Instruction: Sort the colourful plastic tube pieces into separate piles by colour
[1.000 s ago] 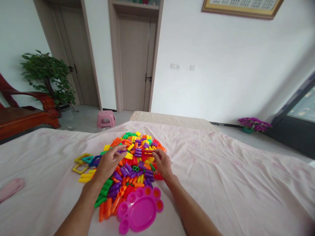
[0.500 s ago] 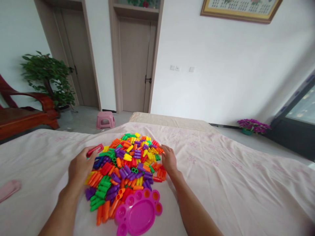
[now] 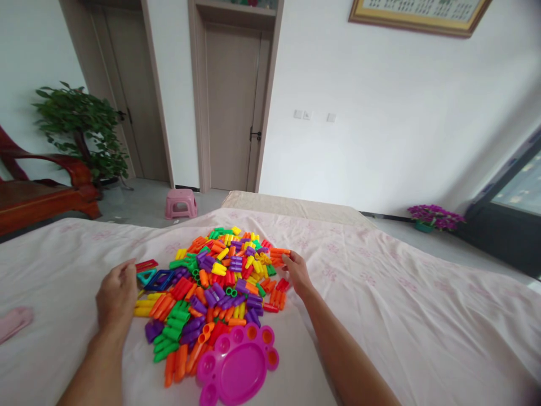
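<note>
A heap of colourful plastic tube blocks (image 3: pixel 222 300) lies on a pale flowered cloth. At its left edge my left hand (image 3: pixel 118 294) is closed, fingertips pinching the end of a red frame-shaped piece (image 3: pixel 146 265). Just under that piece are a teal triangle frame (image 3: pixel 146 276) and a dark blue square frame (image 3: pixel 162 279). On the right side of the heap, my right hand (image 3: pixel 297 273) grips orange tube blocks (image 3: pixel 279 255) between thumb and fingers. A magenta paw-shaped tray (image 3: pixel 243 373) sits at the near edge of the heap.
The cloth (image 3: pixel 401 321) spreads widely around the heap. A pink cloth item (image 3: pixel 16 322) lies at far left. Beyond stand a pink stool (image 3: pixel 181 203), a wooden chair (image 3: pixel 51 192), a green plant (image 3: pixel 84 129) and purple flowers (image 3: pixel 435 217).
My left hand has moved left and slightly down with the red frame piece, uncovering the teal triangle. My right hand has shifted slightly right, with orange tube blocks now showing in its fingers.
</note>
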{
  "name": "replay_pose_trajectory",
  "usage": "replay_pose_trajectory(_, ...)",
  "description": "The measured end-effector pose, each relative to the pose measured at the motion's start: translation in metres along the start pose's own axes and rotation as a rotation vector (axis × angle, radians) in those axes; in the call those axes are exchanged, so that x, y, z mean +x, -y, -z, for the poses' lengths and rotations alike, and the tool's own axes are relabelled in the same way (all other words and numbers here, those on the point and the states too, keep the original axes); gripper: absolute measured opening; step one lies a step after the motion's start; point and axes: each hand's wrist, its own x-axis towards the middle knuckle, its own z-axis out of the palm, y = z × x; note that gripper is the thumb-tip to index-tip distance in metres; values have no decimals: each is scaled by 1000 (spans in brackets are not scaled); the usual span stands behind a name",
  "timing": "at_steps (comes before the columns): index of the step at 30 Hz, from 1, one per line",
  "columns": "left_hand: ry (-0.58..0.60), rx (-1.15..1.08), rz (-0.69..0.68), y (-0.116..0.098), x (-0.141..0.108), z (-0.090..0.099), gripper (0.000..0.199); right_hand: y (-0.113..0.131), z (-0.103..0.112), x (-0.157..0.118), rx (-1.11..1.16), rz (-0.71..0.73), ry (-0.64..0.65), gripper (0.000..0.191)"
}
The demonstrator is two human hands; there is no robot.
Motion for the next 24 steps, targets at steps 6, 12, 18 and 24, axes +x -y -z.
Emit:
replay_pose_trajectory(6, -48, 11, 35, 11, 4, -6, 37, 7, 4, -16, 330, -233, 59, 41)
replay_pose_trajectory(12, -52, 13, 29, 12, 6, -8, 42, -5, 5, -17, 254, -221, 77, 39)
replay_pose_trajectory(18, -69, 40, -58, 5, 5, -4, 46, -3, 12, -20, 103, -155, 37, 32)
replay_pose_trajectory(24, -236, -15, -467, -68, -27, 5, 42, 17, 0, -34, 138, -40, 154, 39)
